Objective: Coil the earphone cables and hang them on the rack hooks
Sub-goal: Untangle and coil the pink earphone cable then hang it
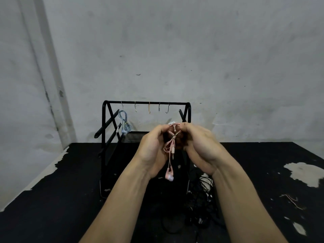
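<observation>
Both forearms reach forward and meet above the black table (52,199), where the left hand (154,146) and the right hand (198,142) curl their fingers around a pink earphone cable (169,146) held between them. Its loops bunch at the fingertips, while the plug and 2 earbuds (169,176) dangle below the palms. A tangle of black cables (201,195) lies on the table under the right wrist. Beyond stands a black rack (147,102) with 5 hooks, and a coiled blue earphone (124,124) hangs from the leftmost hook (122,104). Behind it rises a stained grey wall (175,41).
</observation>
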### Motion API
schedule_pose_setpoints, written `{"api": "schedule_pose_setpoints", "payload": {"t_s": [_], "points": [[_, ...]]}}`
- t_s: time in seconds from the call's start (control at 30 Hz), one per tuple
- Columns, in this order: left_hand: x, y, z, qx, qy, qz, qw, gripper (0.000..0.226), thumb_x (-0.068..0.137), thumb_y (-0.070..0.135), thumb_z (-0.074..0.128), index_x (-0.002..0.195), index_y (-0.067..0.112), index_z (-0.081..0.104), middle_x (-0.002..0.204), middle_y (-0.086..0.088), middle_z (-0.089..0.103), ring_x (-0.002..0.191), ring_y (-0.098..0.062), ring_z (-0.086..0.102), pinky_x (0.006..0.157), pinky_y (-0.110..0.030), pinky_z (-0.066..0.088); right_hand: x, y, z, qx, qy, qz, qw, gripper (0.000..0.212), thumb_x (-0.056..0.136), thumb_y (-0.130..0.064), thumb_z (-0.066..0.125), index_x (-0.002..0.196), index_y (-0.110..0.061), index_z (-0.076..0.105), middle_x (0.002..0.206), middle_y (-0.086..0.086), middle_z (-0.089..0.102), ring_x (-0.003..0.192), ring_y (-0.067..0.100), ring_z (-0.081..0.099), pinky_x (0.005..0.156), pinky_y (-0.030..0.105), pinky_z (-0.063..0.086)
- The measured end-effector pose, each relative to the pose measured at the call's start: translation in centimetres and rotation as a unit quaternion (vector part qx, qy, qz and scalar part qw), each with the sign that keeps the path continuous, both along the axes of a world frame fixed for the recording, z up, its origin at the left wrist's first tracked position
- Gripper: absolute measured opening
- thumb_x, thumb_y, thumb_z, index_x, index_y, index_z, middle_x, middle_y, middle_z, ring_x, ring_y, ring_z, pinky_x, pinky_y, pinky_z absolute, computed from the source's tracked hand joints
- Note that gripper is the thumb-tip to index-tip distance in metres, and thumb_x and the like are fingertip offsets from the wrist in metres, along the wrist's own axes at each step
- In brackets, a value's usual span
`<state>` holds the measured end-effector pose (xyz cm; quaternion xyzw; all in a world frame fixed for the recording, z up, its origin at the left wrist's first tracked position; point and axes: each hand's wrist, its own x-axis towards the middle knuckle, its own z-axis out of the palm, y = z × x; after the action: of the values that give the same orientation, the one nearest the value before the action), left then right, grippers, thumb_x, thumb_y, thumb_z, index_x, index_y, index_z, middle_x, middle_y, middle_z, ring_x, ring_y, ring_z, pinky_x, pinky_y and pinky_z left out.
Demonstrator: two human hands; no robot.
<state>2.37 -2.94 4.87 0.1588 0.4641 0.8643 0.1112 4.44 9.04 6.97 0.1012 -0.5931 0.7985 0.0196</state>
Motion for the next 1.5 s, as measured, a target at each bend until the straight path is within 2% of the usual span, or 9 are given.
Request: {"api": "schedule_pose_setpoints", "payload": {"t_s": [0.1,0.2,0.33,0.53,0.7,1.1,1.3,1.4,1.5], "points": [[-0.2,-0.4,0.1,0.002,0.026,0.007,1.0,0.032,0.096,0.02,0.047,0.111,0.001,0.068,0.105,-0.016,0.067,0.098,-0.026,0.064,0.093,-0.047,0.05,-0.1,0.1,-0.1,0.015,0.027,-0.006,1.0,0.018,0.102,-0.013,0.05,0.101,-0.003,0.065,0.086,0.008,0.066,0.074,0.014,0.061,0.063,0.024,0.05],[-0.5,-1.1,0.0,-0.046,0.044,0.024,0.998,0.04,0.092,0.033,0.055,0.119,0.005,0.067,0.106,-0.016,0.063,0.096,-0.03,0.058,0.058,-0.043,0.045,-0.4,0.1,-0.3,0.059,0.057,-0.039,0.996,0.019,0.103,-0.017,0.051,0.103,-0.002,0.063,0.087,0.01,0.068,0.072,0.013,0.062,0.06,0.018,0.05],[-0.6,-1.4,-0.2,-0.095,0.052,0.028,0.994,0.039,0.091,0.035,0.061,0.117,0.006,0.067,0.096,-0.018,0.065,0.072,-0.023,0.062,0.046,-0.03,0.039,-0.7,0.0,-0.6,0.078,0.074,-0.069,0.992,0.017,0.101,-0.014,0.055,0.101,-0.001,0.066,0.083,0.008,0.07,0.073,0.015,0.064,0.066,0.022,0.053],[-1.4,-2.1,-0.5,-0.05,0.037,0.11,0.992,0.02,0.08,0.016,0.073,0.097,0.006,0.074,0.097,-0.025,0.07,0.084,-0.031,0.067,0.079,-0.039,0.054,-1.2,-0.8,-1.4,0.081,0.072,-0.09,0.99,0.013,0.097,-0.012,0.062,0.105,-0.007,0.07,0.09,0.008,0.076,0.077,0.011,0.07,0.068,0.02,0.053],[-2.0,-3.4,-0.6,-0.096,0.04,0.147,0.984,0.027,0.077,0.031,0.081,0.099,0.015,0.076,0.097,-0.019,0.073,0.077,-0.031,0.064,0.07,-0.04,0.052,-2.6,-2.7,-1.8,0.089,0.055,-0.101,0.989,0.01,0.094,-0.013,0.066,0.103,-0.01,0.071,0.094,0.01,0.076,0.083,0.016,0.071,0.074,0.028,0.055],[-6.0,-5.9,-0.2,-0.067,0.008,0.324,0.944,0.012,0.091,0.015,0.07,0.101,0.01,0.072,0.087,-0.011,0.077,0.071,-0.025,0.07,0.047,-0.026,0.049,-8.0,-8.4,-0.6,0.041,0.0,-0.08,0.996,0.005,0.093,-0.007,0.068,0.091,-0.008,0.072,0.074,0.002,0.069,0.057,0.005,0.063,0.057,0.021,0.054],[-8.8,-6.3,0.0,-0.069,-0.022,0.374,0.925,0.009,0.09,0.012,0.07,0.098,0.008,0.069,0.084,-0.009,0.075,0.068,-0.025,0.069,0.059,-0.036,0.053,-11.4,-10.3,-0.6,0.043,-0.025,-0.114,0.992,0.007,0.092,-0.009,0.069,0.095,-0.004,0.073,0.092,0.019,0.074,0.078,0.026,0.069,0.082,0.051,0.058],[-9.8,-6.6,-0.4,-0.092,-0.048,0.377,0.92,0.005,0.094,0.015,0.066,0.094,0.017,0.07,0.079,-0.007,0.072,0.061,-0.023,0.066,0.042,-0.03,0.049,-12.7,-11.0,-1.4,0.06,-0.028,-0.148,0.987,0.007,0.086,-0.017,0.076,0.081,-0.012,0.075,0.083,0.013,0.076,0.079,0.03,0.072,0.081,0.055,0.059],[-10.6,-6.8,-0.9,-0.115,-0.059,0.374,0.918,0.012,0.096,0.019,0.061,0.099,0.022,0.072,0.087,-0.007,0.073,0.069,-0.028,0.067,0.045,-0.029,0.046,-14.2,-11.4,-2.6,0.079,-0.025,-0.175,0.981,0.015,0.081,-0.025,0.079,0.068,-0.019,0.074,0.074,0.004,0.076,0.079,0.029,0.074,0.079,0.052,0.06]]}}
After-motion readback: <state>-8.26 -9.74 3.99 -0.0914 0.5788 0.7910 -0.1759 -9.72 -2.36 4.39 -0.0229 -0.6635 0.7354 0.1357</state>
